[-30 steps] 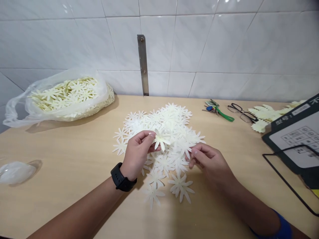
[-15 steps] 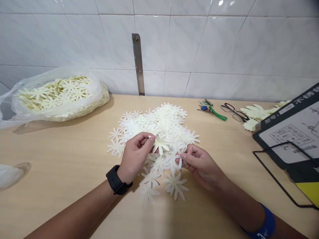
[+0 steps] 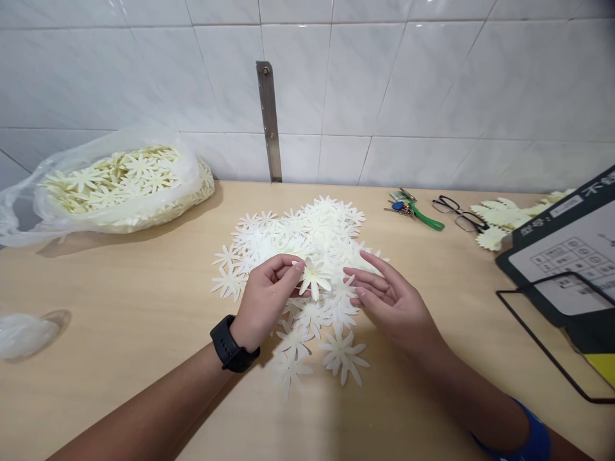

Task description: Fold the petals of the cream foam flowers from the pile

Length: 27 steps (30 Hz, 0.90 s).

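My left hand [image 3: 270, 298], with a black watch on its wrist, pinches a cream flower [image 3: 316, 275] with long petals between thumb and fingers. The flower faces up, just above a loose heap of white flower cutouts [image 3: 307, 230]. To its right, my right hand [image 3: 396, 307] hovers with fingers spread apart and the thumb free. White petals show by its fingertips; whether they touch them I cannot tell. Below the hands, a separate white flower cutout [image 3: 343, 356] lies on the table, with others overlapping to its left.
A clear plastic bag [image 3: 187, 192] full of cream flower cutouts lies at the back left. A small clear bag [image 3: 26, 336] is at the left edge. Keys with a green strap [image 3: 427, 218], glasses [image 3: 459, 213], more flowers [image 3: 500, 218] and a dark printed box [image 3: 533, 269] occupy the right.
My right hand's fingers have opened from a pinch on a white petal and spread apart. My left hand still holds the flower. The view has shifted slightly.
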{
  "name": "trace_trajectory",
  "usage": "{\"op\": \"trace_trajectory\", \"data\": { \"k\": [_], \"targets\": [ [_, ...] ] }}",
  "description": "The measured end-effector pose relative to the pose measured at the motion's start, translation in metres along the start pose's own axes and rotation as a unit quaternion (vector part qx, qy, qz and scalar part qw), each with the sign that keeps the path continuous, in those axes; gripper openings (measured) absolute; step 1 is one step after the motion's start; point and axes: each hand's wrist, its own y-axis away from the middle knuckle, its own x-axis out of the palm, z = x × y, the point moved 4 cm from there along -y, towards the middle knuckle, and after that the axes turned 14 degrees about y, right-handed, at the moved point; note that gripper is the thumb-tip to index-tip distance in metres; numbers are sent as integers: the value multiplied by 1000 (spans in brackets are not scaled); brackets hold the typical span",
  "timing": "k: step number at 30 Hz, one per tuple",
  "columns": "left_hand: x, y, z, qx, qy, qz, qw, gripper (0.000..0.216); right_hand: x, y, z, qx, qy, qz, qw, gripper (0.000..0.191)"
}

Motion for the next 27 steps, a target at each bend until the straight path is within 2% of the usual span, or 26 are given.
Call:
{"op": "trace_trajectory", "data": {
  "k": [4,7,9,12,14,17,23,27],
  "targets": [
    [-1,1,1,-10,-8,0,1000,20,-5,4,4,-47,77,-77,993,50],
    [1,2,3,-1,-23,15,1000,18,-6,9,11,-79,115,-123,983,34],
    [4,5,4,21,-40,30,999,17,0,12,14,-69,96,-85,989,25],
    [9,14,5,75,-107,65,989,15,17,15,13,9,41,56,998,26],
    [13,21,5,121,-171,92,974,14,25,17,12,50,30,116,992,27],
    [19,27,7,172,-228,123,950,14,29,18,9,61,28,130,989,25],
    [19,26,6,177,-229,119,950,7,29,19,7,61,-66,176,980,27],
    [21,32,-6,289,-264,129,911,5,28,19,11,33,-72,180,980,25]
  ]
}}
